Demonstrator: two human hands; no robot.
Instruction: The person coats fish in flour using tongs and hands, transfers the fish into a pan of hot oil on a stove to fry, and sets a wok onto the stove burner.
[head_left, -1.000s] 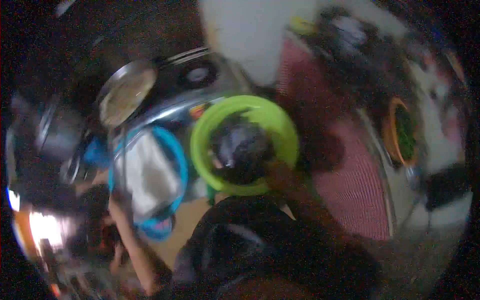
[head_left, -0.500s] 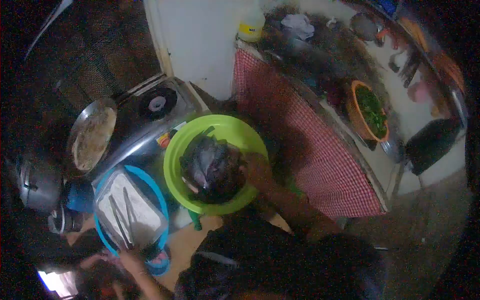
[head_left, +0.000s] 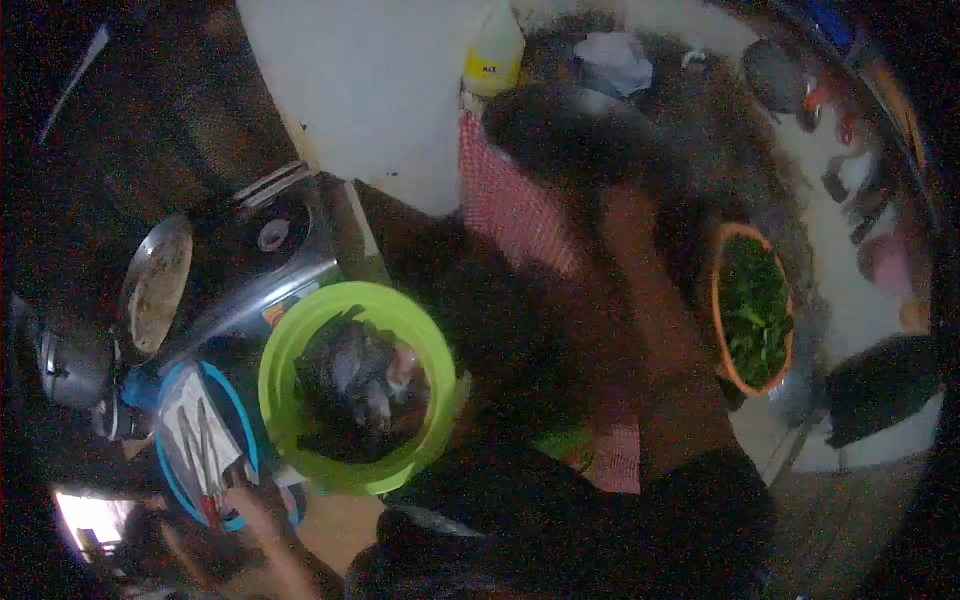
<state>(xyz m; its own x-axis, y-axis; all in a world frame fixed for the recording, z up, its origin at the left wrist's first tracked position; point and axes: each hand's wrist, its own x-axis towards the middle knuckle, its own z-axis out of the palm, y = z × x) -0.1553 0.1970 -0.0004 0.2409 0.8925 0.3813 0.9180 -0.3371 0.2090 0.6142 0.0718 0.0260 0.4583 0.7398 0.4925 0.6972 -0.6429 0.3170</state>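
Observation:
My left hand (head_left: 248, 502) is closed around the handle end of metal tongs (head_left: 200, 450), at the lower left. The tongs' two arms lie over a tray of white, flour-like stuff (head_left: 222, 428) inside a blue-rimmed basin (head_left: 166, 452). To the right of it stands a lime-green basin (head_left: 276, 400) holding dark grey pieces that look like fish (head_left: 365, 380), some with pale flesh. Stretched out over the counter is my right hand (head_left: 628, 205), beside a dark, pan-like shape (head_left: 560, 125). Darkness and blur hide its fingers, so any grip there is unclear.
An orange basket (head_left: 716, 300) of green leaves stands on the counter, right of my forearm. A yellow-labelled bottle (head_left: 494, 55) stands at the back. At left are a stove burner (head_left: 275, 235), a shallow pan (head_left: 160, 285) and a metal pot (head_left: 78, 368). A red checked cloth (head_left: 500, 200) hangs from the counter.
My right hand has left the fish in the green basin and reached up and right over the counter. My left hand stays by the tongs. The view has shifted, moving the basins left and down.

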